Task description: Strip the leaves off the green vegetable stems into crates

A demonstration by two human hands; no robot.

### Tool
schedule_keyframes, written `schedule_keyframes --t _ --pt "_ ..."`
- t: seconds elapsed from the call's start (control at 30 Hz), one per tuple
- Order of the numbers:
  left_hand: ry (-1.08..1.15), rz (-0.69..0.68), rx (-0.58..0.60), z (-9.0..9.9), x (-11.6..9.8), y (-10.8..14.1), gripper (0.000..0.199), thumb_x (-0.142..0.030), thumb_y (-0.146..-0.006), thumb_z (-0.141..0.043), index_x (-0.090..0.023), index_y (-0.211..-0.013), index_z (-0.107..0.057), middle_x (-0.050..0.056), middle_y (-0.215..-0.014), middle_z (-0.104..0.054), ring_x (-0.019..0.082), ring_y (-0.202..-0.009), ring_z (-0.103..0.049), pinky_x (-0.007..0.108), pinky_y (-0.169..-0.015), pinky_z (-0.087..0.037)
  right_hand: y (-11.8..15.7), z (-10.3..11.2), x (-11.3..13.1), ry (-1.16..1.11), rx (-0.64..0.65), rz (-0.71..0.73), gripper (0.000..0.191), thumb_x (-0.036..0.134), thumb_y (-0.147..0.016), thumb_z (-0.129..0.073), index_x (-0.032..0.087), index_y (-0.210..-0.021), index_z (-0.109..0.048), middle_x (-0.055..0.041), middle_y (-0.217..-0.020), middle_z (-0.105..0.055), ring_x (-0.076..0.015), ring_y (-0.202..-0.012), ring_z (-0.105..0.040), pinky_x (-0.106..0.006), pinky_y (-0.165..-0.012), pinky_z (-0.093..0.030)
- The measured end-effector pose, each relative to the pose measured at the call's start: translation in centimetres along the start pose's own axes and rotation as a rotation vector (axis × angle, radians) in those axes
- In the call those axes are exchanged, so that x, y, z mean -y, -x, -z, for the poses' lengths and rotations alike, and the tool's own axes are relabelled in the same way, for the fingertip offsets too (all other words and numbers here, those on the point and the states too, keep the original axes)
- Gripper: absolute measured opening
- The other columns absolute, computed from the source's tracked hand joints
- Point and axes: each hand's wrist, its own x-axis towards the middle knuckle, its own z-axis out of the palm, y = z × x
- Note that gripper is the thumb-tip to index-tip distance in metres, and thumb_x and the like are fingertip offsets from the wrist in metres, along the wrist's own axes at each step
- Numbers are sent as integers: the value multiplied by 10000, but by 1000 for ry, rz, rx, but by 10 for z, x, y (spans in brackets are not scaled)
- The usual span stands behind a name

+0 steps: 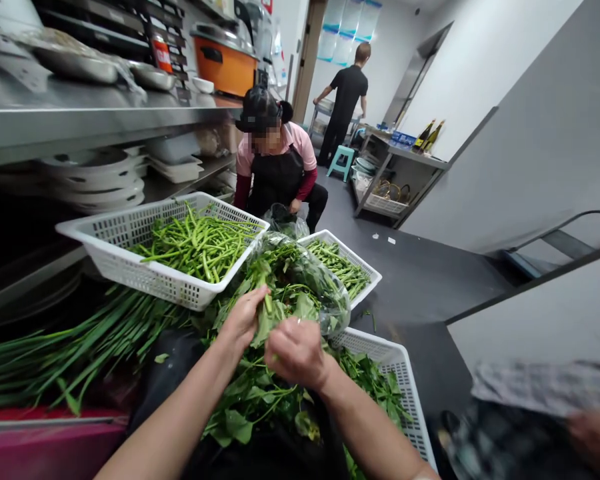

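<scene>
Between thumb and fingers, my left hand pinches a leafy green stalk upright. My right hand is curled into a fist just beside it, against the leaves; what lies inside it is hidden. Loose leafy greens are heaped below both hands, over my lap. Just beyond them sits a clear plastic bag with more greens in it. Cut green stems fill part of a white basket at the back left.
A second white basket holds stems, and a third basket holds leaves. Long green onions lie to the left. A co-worker in a black apron crouches ahead. A steel shelf overhangs at left; a blurred person is at right.
</scene>
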Motion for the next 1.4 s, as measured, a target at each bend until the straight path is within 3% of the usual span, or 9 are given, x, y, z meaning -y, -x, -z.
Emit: schedule_keyframes --t 0.1,0.3,0.4,0.53,0.7,0.87,1.03,1.17,1.4 --pt "20 141 48 7 19 -6 251 -388 -567 -688 -171 -624 -576 9 -600 -544 130 -537 -476 256 -540 -378 32 33 4 -92 1 39 283 311 -846 -438 230 -585 -513 -6 -536 -463 -127 -504 -419 -271 -544 -361" --pt "-180 118 101 17 36 -8 337 -464 -544 -677 -159 -686 -659 11 -617 -588 122 -530 -454 240 -519 -320 104 67 -21 71 120 -698 172 315 -811 -509 186 -732 -591 -81 -735 -605 -195 -694 -555 -302 -620 -416" --pt "-352 27 90 12 40 -6 428 -544 -555 -614 -155 -719 -682 8 -613 -591 140 -558 -461 252 -539 -329 108 53 -4 -288 64 -750 316 395 -884 -415 175 -787 -621 -84 -793 -638 -184 -741 -586 -286 -657 -445" --pt "-497 -107 99 8 40 2 457 -554 -610 -524 -146 -734 -688 26 -671 -622 180 -663 -516 278 -622 -379 83 18 22 -854 241 -747 531 554 -885 -340 158 -674 -624 -49 -636 -626 -135 -593 -576 -225 -537 -423" --pt "-718 -222 22 17 32 10 375 -506 -671 -480 -168 -653 -643 -15 -574 -553 170 -621 -493 265 -593 -370 71 8 8 -1309 123 -1001 582 686 -794 -384 140 -815 -587 -21 -537 -586 -97 -401 -484 -182 -371 -316" --pt "-770 -233 142 14 37 17 350 -488 -683 -505 -187 -505 -497 -48 -482 -413 133 -526 -414 237 -505 -316 67 -8 -8 -1042 85 -984 444 588 -729 -579 149 -669 -605 -40 -687 -624 -124 -627 -571 -182 -475 -381" --pt "-873 -203 344 10 36 24 347 -471 -737 -460 -198 -525 -486 -25 -534 -472 154 -560 -466 253 -544 -364 60 -60 -17 -1281 34 -1141 495 638 -630 -620 147 -605 -567 11 -542 -538 -95 -494 -493 -201 -451 -360" --pt "-1083 -479 25 21 24 47 291 -434 -783 -432 -210 -678 -585 37 -737 -621 213 -774 -565 301 -709 -407 57 -80 -14 -1505 -225 -1287 420 526 -572 -733 139 -675 -605 29 -563 -547 -72 -505 -463 -184 -474 -334" --pt "-1078 -153 298 48 61 86 225 -351 -758 -487 -239 -812 -675 34 -749 -688 205 -722 -623 274 -659 -415 42 -97 4 -1833 -495 -1434 252 316 -595 -763 160 -741 -628 36 -605 -582 -82 -530 -489 -183 -491 -357"
